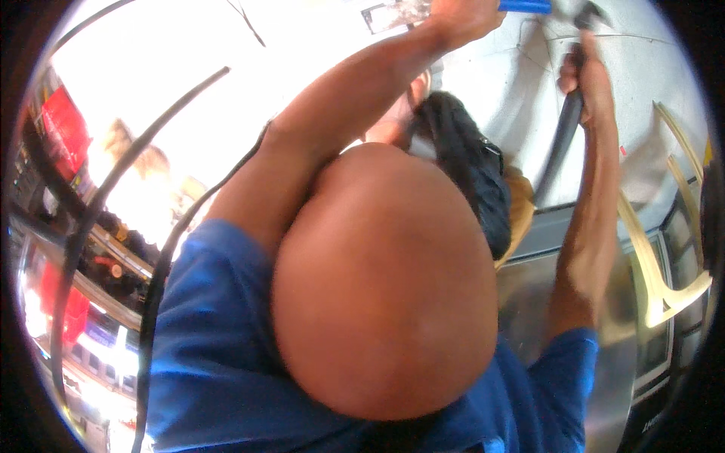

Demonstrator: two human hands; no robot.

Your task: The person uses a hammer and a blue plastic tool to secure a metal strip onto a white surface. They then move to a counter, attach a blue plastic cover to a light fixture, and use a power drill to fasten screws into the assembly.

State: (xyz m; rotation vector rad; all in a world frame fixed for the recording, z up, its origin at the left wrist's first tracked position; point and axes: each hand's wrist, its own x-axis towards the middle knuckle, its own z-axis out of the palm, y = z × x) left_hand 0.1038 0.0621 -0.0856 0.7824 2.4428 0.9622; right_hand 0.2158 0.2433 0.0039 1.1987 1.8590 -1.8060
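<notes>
Right hand [590, 84] closed round long dark-grey tube [559, 149].
Left hand [467, 20] cut off at top edge, beside bright-blue bar [526, 6]; can't tell if gripping it.

Overexposed: large area left of the right fingers [568, 79] blown out to white, detail gone. Light source not identifiable. Soft shadows on the pale surface [630, 72], just left of those fingers and again below-right. Fingers and black tool [560, 147] smeared. Rounded skin shape [385, 287] below-left is soft. Dull reflections on metal panel [608, 370] below. Fisheye bends edges; rim black.
</notes>
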